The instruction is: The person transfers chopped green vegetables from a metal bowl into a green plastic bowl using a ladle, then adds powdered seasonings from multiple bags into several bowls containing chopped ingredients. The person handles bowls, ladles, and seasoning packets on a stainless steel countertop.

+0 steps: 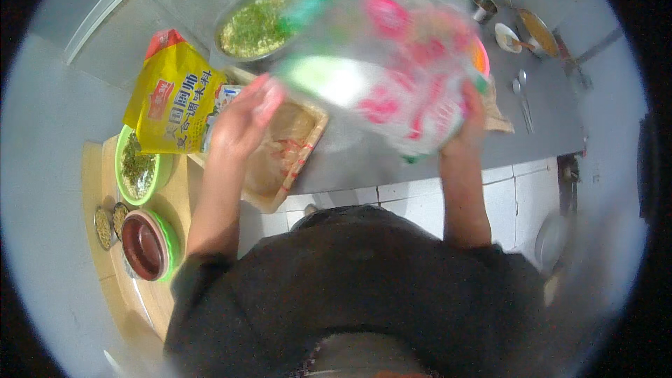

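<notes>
A clear plastic bag (399,79) with pink printing, green edges and something white inside is held up over the counter, blurred. My right hand (469,118) grips its lower right corner. By the bag's left edge is my left hand (244,115), its fingers bent and blurred; whether they touch the bag cannot be made out. Below that hand lies a shallow, box-like container (310,155) lined with clear film. A yellow seasoning pouch (173,100) bearing writing stands just left of my left hand. Behind the bag, an orange-filled pink-rimmed container (480,58) is mostly hidden.
A metal bowl of chopped greens (254,29) stands at the back. On the wooden surface at left are a green bowl of dried herbs (139,168) and a brown bowl (144,247). Two spoons (522,100), a white bowl (506,39) and a pan (541,31) sit at right.
</notes>
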A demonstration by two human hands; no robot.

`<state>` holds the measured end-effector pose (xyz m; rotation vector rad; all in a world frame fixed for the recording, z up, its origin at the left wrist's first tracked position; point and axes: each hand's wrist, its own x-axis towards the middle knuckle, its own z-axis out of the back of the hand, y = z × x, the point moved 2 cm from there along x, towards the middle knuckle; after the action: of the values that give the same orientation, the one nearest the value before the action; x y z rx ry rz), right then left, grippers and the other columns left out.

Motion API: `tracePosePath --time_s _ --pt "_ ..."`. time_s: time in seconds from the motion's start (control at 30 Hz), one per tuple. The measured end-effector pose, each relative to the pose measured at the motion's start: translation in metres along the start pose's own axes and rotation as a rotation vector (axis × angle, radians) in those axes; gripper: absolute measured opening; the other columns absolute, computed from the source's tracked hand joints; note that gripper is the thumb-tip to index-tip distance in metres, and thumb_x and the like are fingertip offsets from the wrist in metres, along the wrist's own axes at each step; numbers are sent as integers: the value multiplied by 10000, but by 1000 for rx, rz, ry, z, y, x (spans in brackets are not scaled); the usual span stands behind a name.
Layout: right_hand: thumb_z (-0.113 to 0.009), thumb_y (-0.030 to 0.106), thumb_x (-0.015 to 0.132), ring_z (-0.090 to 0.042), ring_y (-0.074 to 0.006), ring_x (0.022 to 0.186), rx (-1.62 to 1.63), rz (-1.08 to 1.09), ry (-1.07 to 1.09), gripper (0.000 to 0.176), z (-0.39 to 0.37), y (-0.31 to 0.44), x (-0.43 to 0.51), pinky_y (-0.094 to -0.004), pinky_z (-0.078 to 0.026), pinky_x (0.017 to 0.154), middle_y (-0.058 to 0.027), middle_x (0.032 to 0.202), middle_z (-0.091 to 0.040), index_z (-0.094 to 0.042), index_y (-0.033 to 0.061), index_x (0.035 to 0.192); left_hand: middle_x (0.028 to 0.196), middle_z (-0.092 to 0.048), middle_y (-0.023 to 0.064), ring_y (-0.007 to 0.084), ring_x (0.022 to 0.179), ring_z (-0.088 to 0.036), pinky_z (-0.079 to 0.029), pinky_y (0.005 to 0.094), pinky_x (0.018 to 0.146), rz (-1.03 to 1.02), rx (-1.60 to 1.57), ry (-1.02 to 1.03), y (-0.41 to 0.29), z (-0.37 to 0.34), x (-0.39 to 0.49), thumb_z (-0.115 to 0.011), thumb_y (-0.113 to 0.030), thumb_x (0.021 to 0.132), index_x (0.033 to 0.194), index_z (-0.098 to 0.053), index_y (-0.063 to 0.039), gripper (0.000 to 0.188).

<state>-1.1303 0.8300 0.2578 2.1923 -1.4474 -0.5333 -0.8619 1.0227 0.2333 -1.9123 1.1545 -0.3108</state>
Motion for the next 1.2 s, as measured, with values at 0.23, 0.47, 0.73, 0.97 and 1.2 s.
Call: tracePosePath --time_s 0.23,0.47,0.73,0.97,1.2 --pt "-503 208 861 -514 -305 1060 -64 283 -372 415 119 106 22 -445 -405 923 -175 1158 -521 -426 -25 1196 1119 -512 203 289 999 -532 -505 382 819 52 85 -15 49 -61 212 -403 -53 886 1115 -419 61 257" --pt "-524 192 856 -582 -260 962 -46 394 -300 350 132 139 13 -416 -494 824 -159 1065 -578 -483 -26 1126 859 -616 55 175 756 -549 -437 322 676 -176 715 -50 96 -65 326 -430 -316 897 843 -641 -40 352" --pt "-524 167 856 -559 -237 973 -182 345 -281 345 118 130 143 -378 -462 847 -148 1079 -560 -477 -22 1141 923 -612 99 213 855 -574 -450 320 761 -439 748 -201 95 -95 316 -432 -316 913 998 -582 14 372" --pt "-660 103 754 -576 -155 864 -609 559 65 262 28 75 246 -273 -460 747 -105 965 -602 -575 -26 966 1153 -497 163 311 1087 -486 -427 444 918 170 -322 111 98 -161 265 -353 -228 933 1154 -429 10 334" --pt "-705 57 696 -585 -185 855 -491 420 77 437 4 33 293 -287 -477 745 -128 973 -586 -483 -47 1058 1195 -449 205 331 1074 -490 -443 440 922 94 -406 -11 78 -146 269 -324 -172 944 1195 -351 44 333"
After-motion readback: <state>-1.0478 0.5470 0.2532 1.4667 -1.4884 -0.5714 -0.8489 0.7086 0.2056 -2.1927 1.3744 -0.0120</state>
